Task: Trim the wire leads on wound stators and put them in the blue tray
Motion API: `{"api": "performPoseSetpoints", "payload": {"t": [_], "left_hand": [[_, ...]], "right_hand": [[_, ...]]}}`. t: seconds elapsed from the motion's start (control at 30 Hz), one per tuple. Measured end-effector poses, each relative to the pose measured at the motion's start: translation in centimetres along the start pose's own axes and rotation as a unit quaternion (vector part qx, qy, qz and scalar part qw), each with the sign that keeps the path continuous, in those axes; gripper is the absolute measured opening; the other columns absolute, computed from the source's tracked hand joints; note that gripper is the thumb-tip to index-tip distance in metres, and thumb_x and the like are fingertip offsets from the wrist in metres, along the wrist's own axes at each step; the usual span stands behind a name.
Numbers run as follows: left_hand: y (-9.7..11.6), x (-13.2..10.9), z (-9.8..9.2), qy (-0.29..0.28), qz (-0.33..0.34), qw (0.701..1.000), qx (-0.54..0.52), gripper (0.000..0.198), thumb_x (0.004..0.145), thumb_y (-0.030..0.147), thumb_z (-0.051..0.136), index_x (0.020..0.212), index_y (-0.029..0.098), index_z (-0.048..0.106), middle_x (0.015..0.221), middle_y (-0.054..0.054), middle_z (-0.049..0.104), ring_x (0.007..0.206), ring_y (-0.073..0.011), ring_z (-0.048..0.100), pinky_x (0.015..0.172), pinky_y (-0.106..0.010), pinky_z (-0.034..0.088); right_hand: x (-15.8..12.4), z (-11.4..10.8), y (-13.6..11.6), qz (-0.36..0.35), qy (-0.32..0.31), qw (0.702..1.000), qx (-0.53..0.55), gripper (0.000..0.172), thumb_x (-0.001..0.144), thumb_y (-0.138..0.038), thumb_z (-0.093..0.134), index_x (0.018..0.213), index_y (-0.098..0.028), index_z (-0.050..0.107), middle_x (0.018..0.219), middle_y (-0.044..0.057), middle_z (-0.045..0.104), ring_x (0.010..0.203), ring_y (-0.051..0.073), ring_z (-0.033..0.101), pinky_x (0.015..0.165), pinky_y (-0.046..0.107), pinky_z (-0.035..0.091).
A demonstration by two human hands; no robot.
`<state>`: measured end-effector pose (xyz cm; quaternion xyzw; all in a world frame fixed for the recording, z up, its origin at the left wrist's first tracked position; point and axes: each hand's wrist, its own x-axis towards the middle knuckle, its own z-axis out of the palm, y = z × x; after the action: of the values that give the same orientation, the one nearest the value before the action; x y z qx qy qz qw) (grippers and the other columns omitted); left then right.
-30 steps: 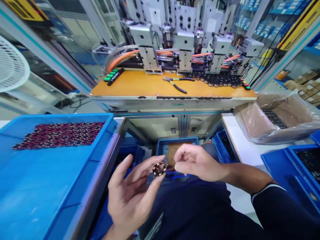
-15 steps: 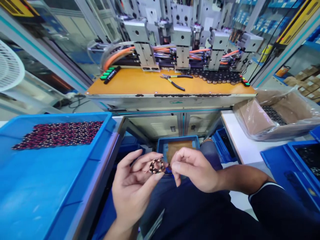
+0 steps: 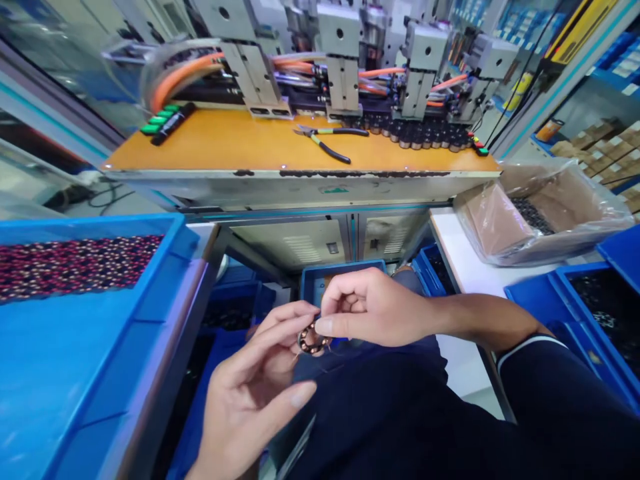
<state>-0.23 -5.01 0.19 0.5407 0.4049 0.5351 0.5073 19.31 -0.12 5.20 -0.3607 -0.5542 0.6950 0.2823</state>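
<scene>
Between my hands is a small stator (image 3: 311,341), a dark ring with copper windings around its inside and fine wire ends sticking out. My right hand (image 3: 377,310) is closed, its thumb and forefinger pinching the upper right edge of the stator. My left hand (image 3: 255,380) is open beside it: the fingertips touch or nearly touch the ring's left side, while the thumb stands well apart below. The fingers partly hide the ring's rim.
A blue tray (image 3: 115,320) at the left holds rows of similar wound rings. Ahead, cutting pliers (image 3: 327,141), markers (image 3: 173,123) and dark round parts (image 3: 425,133) lie on an orange machine bench (image 3: 225,150). A plastic-lined carton (image 3: 493,223) stands at the right.
My left thumb has come off the stator and dropped away. My right hand has moved left onto the ring and now pinches its edge. The camera view has shifted.
</scene>
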Motion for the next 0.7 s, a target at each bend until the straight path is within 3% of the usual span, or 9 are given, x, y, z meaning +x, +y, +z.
{"api": "performPoseSetpoints", "payload": {"t": [0.13,0.27,0.37,0.47,0.57,0.7], "left_hand": [[-0.6,0.1,0.0,0.036,-0.041,0.998,0.012,0.027,0.070,0.030,0.087,0.096,0.028,0.082,0.105,-0.008,0.076,0.098,-0.0234,0.073,0.074,-0.026,0.063],[-0.8,0.1,-0.1,0.031,-0.049,0.998,-0.009,0.025,0.072,0.027,0.085,0.096,0.027,0.081,0.104,-0.009,0.077,0.089,-0.0228,0.074,0.069,-0.027,0.064],[-0.6,0.1,-0.1,0.043,-0.032,0.998,0.026,0.024,0.071,0.026,0.086,0.094,0.025,0.081,0.102,-0.009,0.077,0.092,-0.0249,0.075,0.073,-0.030,0.065],[-0.3,0.2,0.0,0.043,-0.014,0.998,0.053,0.023,0.072,0.024,0.085,0.095,0.027,0.081,0.104,-0.007,0.077,0.098,-0.0234,0.074,0.080,-0.027,0.063],[0.2,0.2,0.1,0.027,-0.007,0.998,0.056,0.022,0.073,0.023,0.084,0.094,0.028,0.081,0.100,-0.005,0.079,0.096,-0.0200,0.075,0.080,-0.022,0.061],[1.2,0.2,0.1,0.028,-0.088,0.996,0.008,0.024,0.071,0.022,0.085,0.094,0.029,0.082,0.101,-0.003,0.080,0.090,-0.0191,0.076,0.078,-0.022,0.062]], "right_hand": [[0.0,-0.7,-0.2,0.026,-0.016,0.999,0.011,0.033,0.075,-0.042,0.078,0.079,-0.015,0.061,0.070,-0.003,0.062,0.060,0.008,0.056,0.058,0.021,0.045],[0.1,-2.1,-1.1,0.066,-0.012,0.997,-0.023,0.020,0.082,-0.033,0.069,0.078,-0.015,0.060,0.060,-0.006,0.058,0.049,0.007,0.056,0.049,0.018,0.040],[0.0,-2.1,-0.9,0.072,-0.006,0.997,-0.024,0.030,0.077,-0.041,0.076,0.078,-0.015,0.062,0.061,-0.006,0.058,0.049,0.007,0.056,0.047,0.018,0.043],[-0.1,-1.4,-0.2,0.083,-0.037,0.996,0.005,0.042,0.068,-0.050,0.084,0.077,-0.014,0.064,0.064,-0.005,0.058,0.052,0.007,0.054,0.048,0.019,0.049],[-0.3,-1.7,-0.1,0.090,-0.052,0.994,-0.016,0.031,0.074,-0.041,0.080,0.077,-0.014,0.065,0.059,-0.006,0.056,0.050,0.005,0.054,0.046,0.016,0.044],[-0.4,-4.1,-1.7,0.085,-0.144,0.976,-0.138,0.016,0.080,-0.026,0.072,0.076,-0.012,0.065,0.059,-0.005,0.059,0.051,0.006,0.055,0.049,0.016,0.042]]}}
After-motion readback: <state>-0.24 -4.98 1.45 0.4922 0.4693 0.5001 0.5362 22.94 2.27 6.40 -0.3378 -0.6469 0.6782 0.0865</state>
